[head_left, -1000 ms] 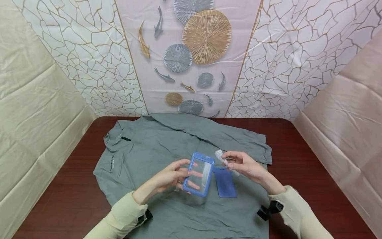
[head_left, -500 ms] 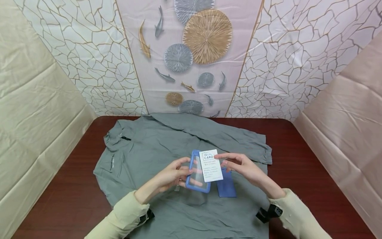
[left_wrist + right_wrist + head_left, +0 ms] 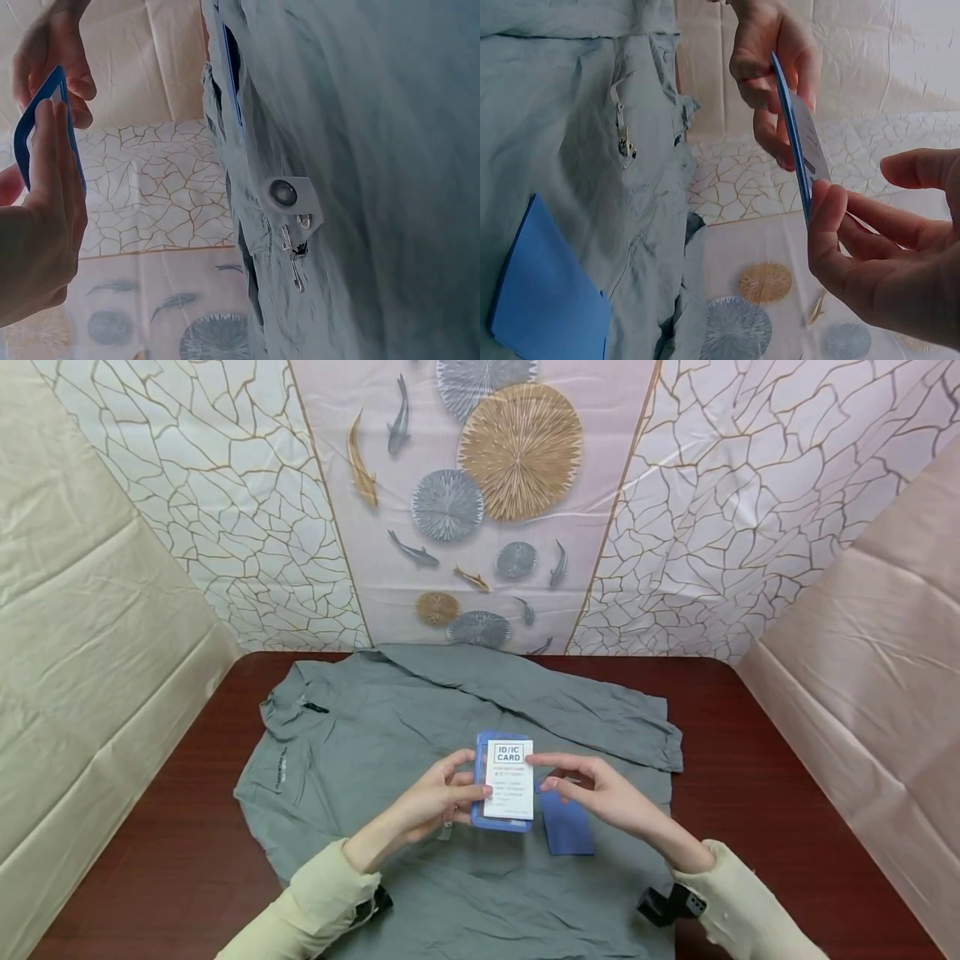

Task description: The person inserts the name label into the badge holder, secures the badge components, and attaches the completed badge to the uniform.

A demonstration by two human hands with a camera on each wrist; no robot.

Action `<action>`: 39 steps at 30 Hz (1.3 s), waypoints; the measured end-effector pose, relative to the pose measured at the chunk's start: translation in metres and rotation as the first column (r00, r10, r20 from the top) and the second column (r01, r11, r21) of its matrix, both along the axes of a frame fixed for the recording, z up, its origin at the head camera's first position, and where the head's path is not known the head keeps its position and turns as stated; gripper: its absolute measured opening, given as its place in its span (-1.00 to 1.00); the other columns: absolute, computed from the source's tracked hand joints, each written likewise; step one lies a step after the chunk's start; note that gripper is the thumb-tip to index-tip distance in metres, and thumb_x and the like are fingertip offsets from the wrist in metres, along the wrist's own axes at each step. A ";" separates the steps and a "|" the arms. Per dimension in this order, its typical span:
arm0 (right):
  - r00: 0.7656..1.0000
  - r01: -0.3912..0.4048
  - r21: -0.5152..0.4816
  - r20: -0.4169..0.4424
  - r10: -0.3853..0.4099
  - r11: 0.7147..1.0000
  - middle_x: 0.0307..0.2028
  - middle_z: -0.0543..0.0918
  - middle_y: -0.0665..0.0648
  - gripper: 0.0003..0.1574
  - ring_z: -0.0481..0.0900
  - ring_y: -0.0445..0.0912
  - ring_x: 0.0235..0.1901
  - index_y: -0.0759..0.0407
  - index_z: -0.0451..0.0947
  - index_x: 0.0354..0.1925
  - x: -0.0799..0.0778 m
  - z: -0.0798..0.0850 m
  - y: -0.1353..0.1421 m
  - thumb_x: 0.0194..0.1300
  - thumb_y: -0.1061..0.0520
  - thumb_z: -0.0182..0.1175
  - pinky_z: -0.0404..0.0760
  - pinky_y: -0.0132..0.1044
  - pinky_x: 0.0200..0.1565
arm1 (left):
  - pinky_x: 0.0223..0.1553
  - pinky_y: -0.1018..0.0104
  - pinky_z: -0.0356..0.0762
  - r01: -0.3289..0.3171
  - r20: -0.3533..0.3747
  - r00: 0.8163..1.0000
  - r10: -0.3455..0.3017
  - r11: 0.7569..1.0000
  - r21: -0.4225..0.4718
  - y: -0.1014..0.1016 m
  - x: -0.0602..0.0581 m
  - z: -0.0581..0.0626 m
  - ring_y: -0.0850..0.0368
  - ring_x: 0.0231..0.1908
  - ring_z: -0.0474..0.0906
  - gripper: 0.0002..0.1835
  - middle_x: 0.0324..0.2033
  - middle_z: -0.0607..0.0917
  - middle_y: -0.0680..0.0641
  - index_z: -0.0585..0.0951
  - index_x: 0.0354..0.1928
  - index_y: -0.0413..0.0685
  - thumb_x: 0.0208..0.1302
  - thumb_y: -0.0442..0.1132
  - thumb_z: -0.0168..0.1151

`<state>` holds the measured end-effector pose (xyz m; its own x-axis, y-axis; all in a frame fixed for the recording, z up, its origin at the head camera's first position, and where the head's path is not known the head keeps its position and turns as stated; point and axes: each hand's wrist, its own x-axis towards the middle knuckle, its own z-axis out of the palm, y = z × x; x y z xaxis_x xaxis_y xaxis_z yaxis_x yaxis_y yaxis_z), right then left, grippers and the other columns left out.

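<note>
In the head view my left hand [image 3: 435, 797] grips a blue-framed clear badge holder [image 3: 480, 823] above the grey jacket. A white card [image 3: 510, 789], printed "ID/IC CARD", lies over the holder's face, and my left thumb overlaps its left edge. My right hand [image 3: 611, 793] touches the card's upper right edge with an index fingertip. Its thumb stays apart from the card. Both wrist views show the holder [image 3: 30, 120] edge-on; the card [image 3: 810, 142] lies against it in the right wrist view. Beneath, a flat blue panel [image 3: 567, 828] rests on the jacket.
The grey jacket [image 3: 420, 710] is spread over a dark red table [image 3: 720, 718]. A metal badge clip with a snap strap [image 3: 289, 199] lies on the cloth below the left hand. Beige side panels [image 3: 862, 635] and a patterned backdrop [image 3: 675, 560] enclose the table.
The card has turned face-up and moved left onto the badge holder along with my right hand. My left hand has turned the holder more upright. A small crumpled-looking piece seen earlier is gone from view.
</note>
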<state>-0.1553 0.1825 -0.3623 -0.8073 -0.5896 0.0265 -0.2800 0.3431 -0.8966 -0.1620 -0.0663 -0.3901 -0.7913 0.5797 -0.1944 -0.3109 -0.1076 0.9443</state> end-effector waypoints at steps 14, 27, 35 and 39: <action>0.991 0.119 -0.065 -0.055 -0.123 0.991 0.06 0.47 0.26 -0.60 0.54 -0.28 -0.27 0.19 0.42 0.09 0.002 0.000 -0.005 0.30 0.13 0.04 0.51 -0.35 -0.42 | -0.43 0.35 0.60 -0.014 -0.017 1.000 0.013 1.000 -0.010 0.001 0.001 -0.001 0.17 -0.37 0.62 -0.52 -0.29 0.62 -0.01 0.20 0.10 -0.17 0.16 -0.49 0.09; 0.993 0.081 -0.176 0.096 -0.065 0.981 -0.23 0.43 0.29 -0.25 0.56 -0.20 -0.44 0.25 -0.04 0.30 -0.003 -0.011 -0.015 0.25 0.26 0.08 0.60 -0.17 -0.51 | -0.39 0.35 0.60 0.015 -0.031 0.999 -0.014 1.000 0.008 0.003 0.002 0.001 0.18 -0.36 0.62 -0.49 -0.24 0.60 -0.05 0.17 0.14 -0.21 0.16 -0.48 0.08; 0.990 0.084 -0.199 0.128 -0.059 0.976 -0.37 0.43 0.10 -0.18 0.50 -0.21 -0.54 0.17 -0.09 0.32 -0.002 -0.013 -0.019 0.22 0.28 0.11 0.58 -0.26 -0.55 | -0.44 0.40 0.59 0.025 -0.040 0.999 -0.024 1.000 0.008 0.003 0.002 0.001 0.21 -0.40 0.62 -0.53 -0.29 0.59 0.01 0.18 0.10 -0.20 0.16 -0.49 0.06; 0.989 0.087 -0.199 0.138 -0.060 0.976 -0.38 0.43 0.08 -0.17 0.49 -0.22 -0.53 0.21 -0.10 0.32 -0.001 -0.013 -0.021 0.21 0.32 0.10 0.56 -0.29 -0.55 | -0.45 0.41 0.58 0.023 -0.042 0.999 -0.023 1.000 0.000 0.004 0.001 0.001 0.21 -0.40 0.61 -0.51 -0.29 0.60 0.00 0.17 0.11 -0.20 0.16 -0.48 0.06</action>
<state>-0.1567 0.1615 -0.3751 -0.8526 -0.5216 0.0313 -0.1368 0.1650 -0.9768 -0.1605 -0.0625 -0.3893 -0.7851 0.5980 -0.1609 -0.2730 -0.1010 0.9567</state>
